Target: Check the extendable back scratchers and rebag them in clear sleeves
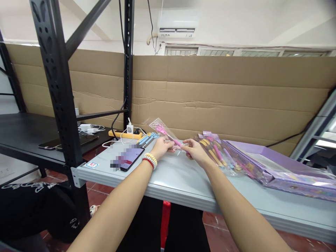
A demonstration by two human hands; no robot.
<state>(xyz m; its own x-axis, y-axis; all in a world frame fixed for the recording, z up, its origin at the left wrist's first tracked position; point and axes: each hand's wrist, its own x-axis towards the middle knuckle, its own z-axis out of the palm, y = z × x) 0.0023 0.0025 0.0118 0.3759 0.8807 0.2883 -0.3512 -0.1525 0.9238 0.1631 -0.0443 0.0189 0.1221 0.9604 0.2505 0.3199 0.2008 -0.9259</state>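
A pink back scratcher (161, 129) with a hand-shaped head lies partly inside a clear plastic sleeve (155, 122), held just above the grey table (170, 175). Its head points up and to the left, away from me. My left hand (162, 147) is closed around the middle of the scratcher and its sleeve, fingertips pinched together. At the handle end, my right hand (193, 149) pinches the handle or the film around it; which of these I cannot tell. Several unwrapped blue and grey back scratchers (148, 139) lie beyond my left hand.
Right of my hands lie several bagged scratchers (215, 150) in yellow, pink and purple, beside an open purple box (273, 175). A phone (132, 159) lies left, near a yellow power strip (123, 134) with white cables. A black rack post (61, 87) rises at the left.
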